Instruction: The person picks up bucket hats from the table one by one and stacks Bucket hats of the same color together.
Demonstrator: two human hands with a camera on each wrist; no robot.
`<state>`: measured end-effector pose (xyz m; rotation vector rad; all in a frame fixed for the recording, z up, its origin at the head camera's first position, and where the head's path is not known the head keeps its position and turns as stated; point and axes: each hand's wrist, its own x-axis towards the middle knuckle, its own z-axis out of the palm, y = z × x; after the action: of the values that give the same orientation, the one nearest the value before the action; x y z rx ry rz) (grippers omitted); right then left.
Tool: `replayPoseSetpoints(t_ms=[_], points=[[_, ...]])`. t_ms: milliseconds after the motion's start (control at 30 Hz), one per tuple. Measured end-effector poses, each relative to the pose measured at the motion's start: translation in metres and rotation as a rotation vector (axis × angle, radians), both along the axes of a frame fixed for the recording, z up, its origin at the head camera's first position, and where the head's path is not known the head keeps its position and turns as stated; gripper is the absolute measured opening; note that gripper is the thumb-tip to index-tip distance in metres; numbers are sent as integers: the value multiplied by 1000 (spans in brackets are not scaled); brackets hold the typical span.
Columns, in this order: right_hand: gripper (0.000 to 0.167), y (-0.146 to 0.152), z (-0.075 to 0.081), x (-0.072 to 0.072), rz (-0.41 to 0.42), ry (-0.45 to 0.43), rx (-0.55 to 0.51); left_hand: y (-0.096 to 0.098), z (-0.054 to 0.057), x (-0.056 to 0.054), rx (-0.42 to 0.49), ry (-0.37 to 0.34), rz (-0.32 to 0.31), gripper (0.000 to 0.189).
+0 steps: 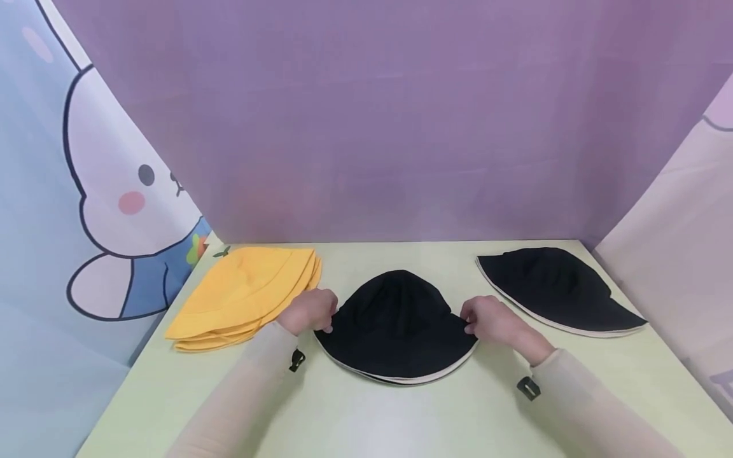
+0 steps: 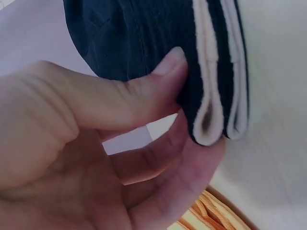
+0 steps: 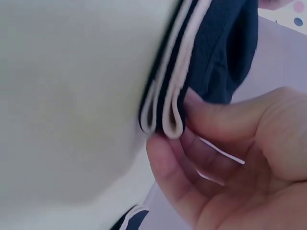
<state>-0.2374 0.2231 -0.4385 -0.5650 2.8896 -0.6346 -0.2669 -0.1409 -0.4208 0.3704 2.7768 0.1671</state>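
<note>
Two black bucket hats with cream edging lie folded flat, one on top of the other, at the middle of the table. My left hand pinches the left corner of the brim. At the right corner, my right hand does the same. In the left wrist view, the thumb presses on the upper hat's brim and the fingers curl at its folded edge. Two folded brims show one against the other in the right wrist view; I cannot tell whether the lower one is also gripped.
Several yellow bucket hats are stacked at the table's left, close to my left hand. Another folded black hat lies at the back right. A purple cloth hangs behind the pale green table, with printed cloths on both sides.
</note>
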Motion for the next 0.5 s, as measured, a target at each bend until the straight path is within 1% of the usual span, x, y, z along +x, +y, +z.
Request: replayPoseSetpoints(t_ms=[100, 233, 367, 500], points=[[11, 6, 2, -5, 36, 5, -26, 3, -1, 0, -46, 2, -9, 23], [9, 13, 9, -15, 30, 25, -46, 5, -1, -2, -69, 1, -9, 23], [8, 19, 18, -29, -7, 43, -33, 6, 0, -3, -79, -4, -4, 23], [12, 25, 27, -44, -56, 69, 4, 8, 1, -2, -98, -11, 2, 22]])
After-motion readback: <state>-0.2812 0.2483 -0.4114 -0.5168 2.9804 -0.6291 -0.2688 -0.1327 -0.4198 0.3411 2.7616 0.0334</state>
